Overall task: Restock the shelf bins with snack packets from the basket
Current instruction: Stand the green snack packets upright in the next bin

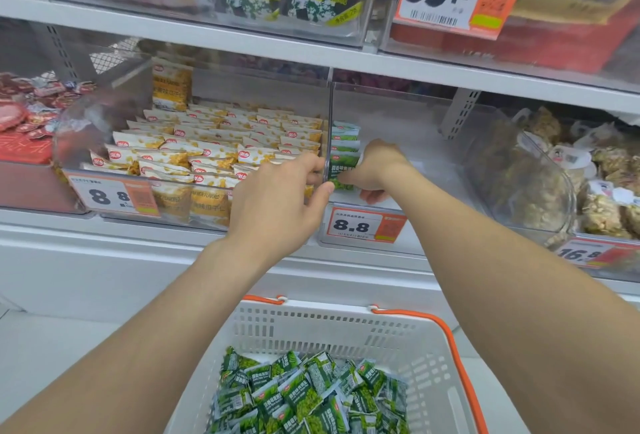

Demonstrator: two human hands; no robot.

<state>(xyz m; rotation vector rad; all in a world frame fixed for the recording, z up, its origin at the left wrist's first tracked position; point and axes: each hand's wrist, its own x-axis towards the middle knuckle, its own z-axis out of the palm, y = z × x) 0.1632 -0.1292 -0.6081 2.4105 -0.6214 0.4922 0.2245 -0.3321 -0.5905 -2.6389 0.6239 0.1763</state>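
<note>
Green snack packets (343, 153) stand in a short row against the left wall of the clear bin (433, 163), glossy, each with a small red logo on top. My right hand (375, 170) is inside the bin, fingers curled round the front ones. My left hand (273, 201) grips that wall's edge, thumb beside the lowest packet. Loose green packets (304, 395) fill the white basket (346, 326) below; the neighbouring bin (86, 142) holds yellow packets (214, 149).

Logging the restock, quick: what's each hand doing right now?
Left hand: pinches the clear divider.
Right hand: holds green packets against it.
</note>
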